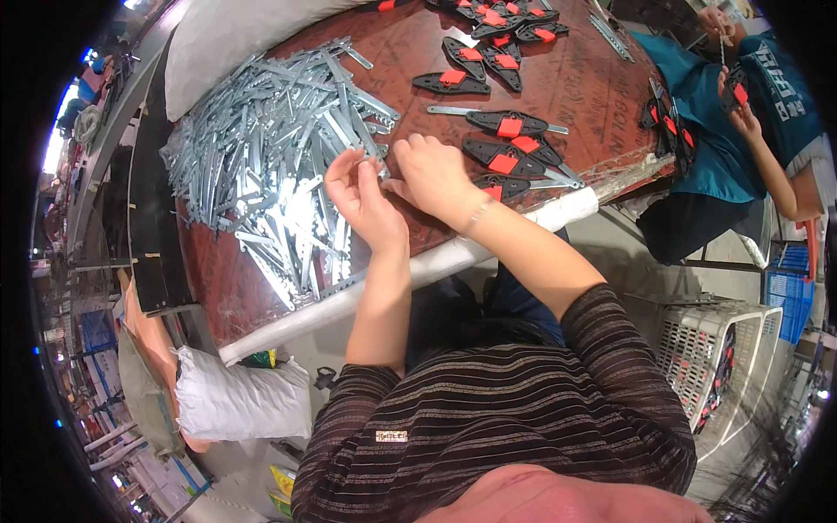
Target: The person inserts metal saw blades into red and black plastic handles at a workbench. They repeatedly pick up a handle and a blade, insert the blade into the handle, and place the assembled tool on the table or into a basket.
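Note:
Over the front part of the table, my left hand (366, 205) is turned palm inward, its fingers curled and the thumb close to them. My right hand (432, 179) is right beside it, back of the hand up, with the fingers folded down. A small pale glint shows between the two hands, but I cannot make out what they hold. A large heap of flat metal strips (261, 131) lies to the left of them. To their right are black plastic pieces with red tabs (504, 163), some with a metal strip sticking out.
More black-and-red pieces (462, 57) are at the far side of the reddish-brown table (584, 96). A white-wrapped roll edge (514, 228) runs along its front. At right another person (776, 113) handles a similar piece. A white plastic basket (693, 357) stands below, and a white sack (240, 397) lower left.

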Demonstrator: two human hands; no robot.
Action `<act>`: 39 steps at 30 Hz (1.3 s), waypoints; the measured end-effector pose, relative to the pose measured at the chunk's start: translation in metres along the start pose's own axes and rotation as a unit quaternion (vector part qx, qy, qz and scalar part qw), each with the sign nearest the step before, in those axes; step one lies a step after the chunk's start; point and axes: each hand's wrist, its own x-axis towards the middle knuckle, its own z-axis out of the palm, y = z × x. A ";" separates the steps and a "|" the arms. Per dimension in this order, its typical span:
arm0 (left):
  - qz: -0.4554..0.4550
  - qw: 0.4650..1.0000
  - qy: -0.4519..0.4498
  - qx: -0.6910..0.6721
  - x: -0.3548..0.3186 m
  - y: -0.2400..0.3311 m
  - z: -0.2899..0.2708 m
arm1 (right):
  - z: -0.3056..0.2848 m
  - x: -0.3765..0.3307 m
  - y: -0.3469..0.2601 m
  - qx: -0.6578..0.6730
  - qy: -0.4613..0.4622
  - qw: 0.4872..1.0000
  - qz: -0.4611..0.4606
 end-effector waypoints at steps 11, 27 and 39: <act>0.007 1.000 -0.001 -0.010 0.002 -0.006 -0.001 | -0.004 0.009 0.018 0.216 -0.025 0.970 0.105; -0.012 0.974 -0.143 0.173 0.009 -0.013 0.014 | -0.077 -0.065 0.075 0.611 0.080 0.740 0.269; 0.232 0.693 -0.407 0.548 0.099 -0.085 0.085 | -0.108 -0.119 0.110 0.574 0.244 0.725 0.293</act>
